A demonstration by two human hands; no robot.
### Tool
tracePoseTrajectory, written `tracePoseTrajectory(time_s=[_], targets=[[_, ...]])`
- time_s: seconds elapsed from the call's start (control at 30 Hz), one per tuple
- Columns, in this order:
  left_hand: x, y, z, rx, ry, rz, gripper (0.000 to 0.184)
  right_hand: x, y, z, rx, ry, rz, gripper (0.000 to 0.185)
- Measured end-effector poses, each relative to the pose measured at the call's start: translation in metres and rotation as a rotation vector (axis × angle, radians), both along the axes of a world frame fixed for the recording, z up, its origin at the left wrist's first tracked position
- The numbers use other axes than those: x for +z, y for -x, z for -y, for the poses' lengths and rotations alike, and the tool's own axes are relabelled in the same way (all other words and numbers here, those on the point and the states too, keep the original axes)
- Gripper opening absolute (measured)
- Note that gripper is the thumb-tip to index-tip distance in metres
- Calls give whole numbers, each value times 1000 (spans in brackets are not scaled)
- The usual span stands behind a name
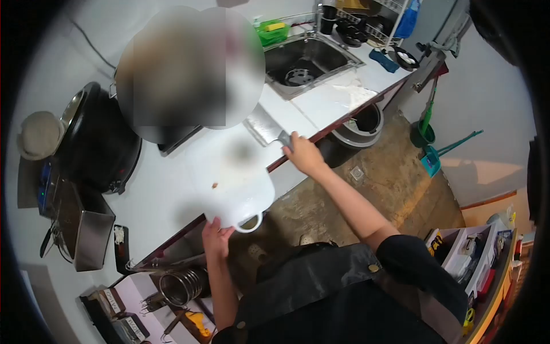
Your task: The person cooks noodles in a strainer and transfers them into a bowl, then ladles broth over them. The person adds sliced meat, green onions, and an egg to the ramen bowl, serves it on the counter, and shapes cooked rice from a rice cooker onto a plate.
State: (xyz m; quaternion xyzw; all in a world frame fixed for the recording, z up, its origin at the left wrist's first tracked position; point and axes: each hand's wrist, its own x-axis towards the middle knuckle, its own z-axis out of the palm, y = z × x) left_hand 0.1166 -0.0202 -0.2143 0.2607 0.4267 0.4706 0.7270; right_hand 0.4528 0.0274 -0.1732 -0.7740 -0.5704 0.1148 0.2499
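Observation:
My right hand [305, 153] is wrapped round the grey handle [285, 139] of a cleaver. The cleaver's broad blade [261, 124] lies flat over the white counter, near its front edge. With my left hand [216, 238] I grip the near edge of a white cutting board [255, 192], which has a loop handle [250, 225] at its corner. The board reaches out past the counter's edge. On it sits one small brown scrap [215, 185]; a hazy blur covers part of the board.
A sink [306, 60] is set into the counter at the back, with a bin [358, 129] below its front edge. A black round cooker [100, 140] and a steel box [91, 229] stand left. A large round shape [246, 74] is blurred. Drawers [458, 258] stand right.

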Motion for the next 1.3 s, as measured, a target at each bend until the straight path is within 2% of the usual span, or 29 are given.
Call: tracePoseTrajectory(time_s=[0.1,0.13,0.27,0.3,0.47,0.57,0.77,0.9,1.07,1.23,1.3], targets=[[23,-17,25,80,-5,-36,31,7,-24,13,33,-5,-111,33],[25,-17,34,67,-14,-55,32,3,-35,22,41,-91,-200,34],[58,-35,68,27,-60,-125,33,25,-90,71,-104,-353,-259,33],[61,-38,71,-11,-65,-109,33,42,-105,83,-176,-326,-268,35],[71,-77,51,-132,-106,18,35,50,-213,91,-464,-324,-103,36],[92,-124,18,-153,-111,-7,36,48,-288,70,-633,-272,41,35],[97,-193,-72,-354,-182,16,36,51,-403,10,-706,-230,-19,34],[108,-232,-116,-405,-168,12,35,50,-445,-36,-715,-204,111,36],[99,-250,-144,-331,-190,-96,32,55,-501,-89,-698,-137,126,49],[95,-274,-139,-183,-155,-107,31,36,-575,-136,-604,-222,230,43],[95,-292,-136,-121,-146,-86,30,33,-596,-154,-629,-171,209,45]])
